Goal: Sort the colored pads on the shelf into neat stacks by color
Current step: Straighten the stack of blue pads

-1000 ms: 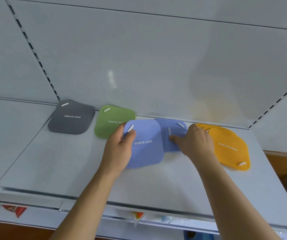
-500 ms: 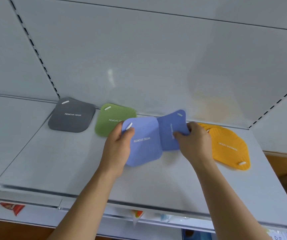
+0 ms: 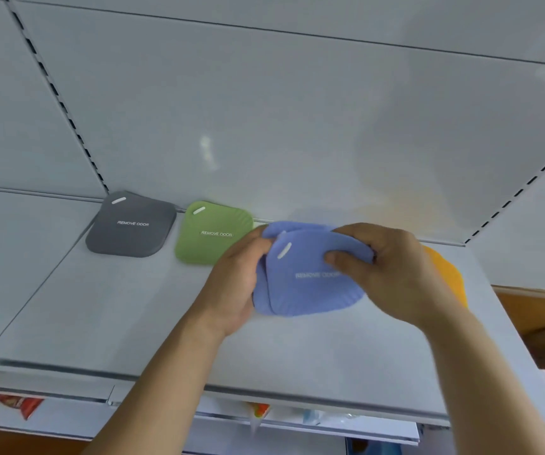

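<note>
We see two blue pads (image 3: 310, 290) held overlapped above the white shelf (image 3: 107, 323), the rear one mostly hidden behind the front. Our left hand (image 3: 231, 290) curls around their 9 o'clock edge, and our right hand (image 3: 392, 270) pinches the front pad at 3 o'clock, thumb on its face. The right hand covers most of the orange pad (image 3: 448, 274); green pad (image 3: 213, 233) and gray pad (image 3: 131, 224) lie toward 10 o'clock.

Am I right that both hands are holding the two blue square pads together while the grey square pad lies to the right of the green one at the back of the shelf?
Not quite: in the head view the grey square pad lies to the left of the green square pad. The rest holds: the left hand and right hand hold the two blue square pads together above the white shelf.
</note>
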Demonstrator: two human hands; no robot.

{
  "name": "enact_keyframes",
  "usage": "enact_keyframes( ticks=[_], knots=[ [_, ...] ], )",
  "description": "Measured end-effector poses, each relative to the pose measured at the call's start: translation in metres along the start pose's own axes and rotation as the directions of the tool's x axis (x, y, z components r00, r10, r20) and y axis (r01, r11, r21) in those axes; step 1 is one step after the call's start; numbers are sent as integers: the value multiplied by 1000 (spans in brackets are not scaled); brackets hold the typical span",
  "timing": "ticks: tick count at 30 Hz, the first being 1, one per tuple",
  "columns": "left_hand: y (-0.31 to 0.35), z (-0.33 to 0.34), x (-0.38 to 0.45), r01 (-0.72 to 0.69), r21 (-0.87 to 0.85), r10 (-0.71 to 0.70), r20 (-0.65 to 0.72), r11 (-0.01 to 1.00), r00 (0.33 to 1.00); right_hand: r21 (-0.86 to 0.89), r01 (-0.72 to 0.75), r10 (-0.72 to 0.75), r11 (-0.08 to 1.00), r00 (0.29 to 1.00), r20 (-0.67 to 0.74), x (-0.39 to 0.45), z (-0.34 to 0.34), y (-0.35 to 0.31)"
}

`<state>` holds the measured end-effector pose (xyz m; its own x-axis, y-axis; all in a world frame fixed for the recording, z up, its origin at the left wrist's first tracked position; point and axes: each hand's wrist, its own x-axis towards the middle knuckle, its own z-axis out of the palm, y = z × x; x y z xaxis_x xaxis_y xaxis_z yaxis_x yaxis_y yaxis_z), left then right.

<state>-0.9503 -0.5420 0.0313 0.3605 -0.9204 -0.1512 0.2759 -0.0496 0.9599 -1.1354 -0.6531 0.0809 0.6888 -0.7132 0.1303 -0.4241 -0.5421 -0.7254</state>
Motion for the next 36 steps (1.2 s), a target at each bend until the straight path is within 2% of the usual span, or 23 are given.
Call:
enact_keyframes(
  ticks=[3, 5, 7, 10, 13, 15, 16, 18, 20, 22, 24, 28, 36],
  knots=[
    [-7, 7, -4, 52, -66, -52, -2, 996, 999, 32, -62, 67, 998, 983, -169, 3, 27, 13],
    [-13, 5, -5, 64, -85, -65, -10, 994, 998, 37, -91, 97, 995, 968, -232, -2, 41, 19],
    [-18, 2, -8, 17, 16, -16, -23, 1000, 1000, 65, -113, 127, 991, 952, -278, -6, 54, 20],
    [-23, 2, -10, -98, 145, 113, -100, 985, 989, 80, -133, 151, 988, 943, -297, -8, 70, 21],
    [-26, 1, -10, -119, 140, 141, -167, 983, 976, 59, -102, 114, 993, 956, -270, -8, 75, 22],
    [-25, -2, -11, -133, 176, 168, -206, 975, 964, 108, -84, 113, 991, 946, -304, -3, 68, 28],
    [-24, -5, -11, -135, 200, 180, -231, 971, 956, 90, -89, 115, 992, 928, -353, 1, 61, 34],
    [-23, -13, -11, -144, 218, 201, -269, 965, 942, -124, -126, 61, 984, 899, -433, 14, 45, 53],
    [-21, -22, -11, -144, 211, 207, -315, 967, 926, -368, -207, 71, 907, 934, -349, 25, 38, 66],
    [-18, -26, -10, -157, 198, 219, -353, 968, 910, -522, -265, 183, 810, 962, -203, 32, 41, 70],
    [-17, -28, -11, -157, 197, 221, -368, 968, 903, -593, -299, 281, 747, 951, -125, 34, 48, 65],
    [-19, -29, -14, -169, 200, 232, -353, 965, 907, -689, -356, 418, 631, 904, -83, 40, 46, 50],
    [-16, -26, -12, -113, 198, 179, -356, 974, 917, -490, -534, 577, 689, 813, -74, 57, 46, 58]
  ],
)
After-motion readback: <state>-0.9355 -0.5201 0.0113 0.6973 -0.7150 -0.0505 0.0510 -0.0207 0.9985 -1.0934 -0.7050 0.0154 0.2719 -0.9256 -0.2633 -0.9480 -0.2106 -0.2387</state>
